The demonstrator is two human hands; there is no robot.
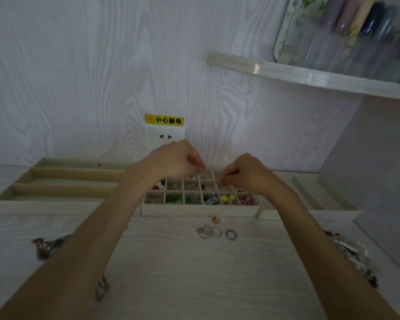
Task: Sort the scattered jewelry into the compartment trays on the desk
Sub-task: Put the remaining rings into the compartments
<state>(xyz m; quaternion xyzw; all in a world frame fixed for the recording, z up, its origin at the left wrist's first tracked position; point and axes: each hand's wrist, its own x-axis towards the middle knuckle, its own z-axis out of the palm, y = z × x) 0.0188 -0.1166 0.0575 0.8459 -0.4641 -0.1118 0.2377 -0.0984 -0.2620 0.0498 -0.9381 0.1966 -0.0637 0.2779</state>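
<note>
Jewelry lies partly sorted and partly loose in the single head view: three cream trays stand in a row along the back of the worktop (194,273), against the wood-grain wall. On the left, the long-slot tray (56,192) has three lengthwise channels. In the middle, the grid tray (200,210) holds small pieces in its front row, among them two green items, a blue piece, two yellow beads (228,198) and a pink piece; the rows behind hold red, white and blue beads and small earrings. On the right, the third tray (321,204) is mostly hidden behind the right forearm. Just in front of the grid tray, five rings (215,230) lie loose on the worktop, four silvery ones in a cluster and one gold-toned one nearer the tray. A dark tangle of chain (46,247) lies at the left, a beaded heap (353,255) at the right edge, and one angular metal piece (102,288) beside the left forearm. Both hands hover over the back rows of the grid tray: the left hand (176,160) and the right hand (245,174) each have their fingers curled, tips pressed together as if pinching something too small to make out.
</note>
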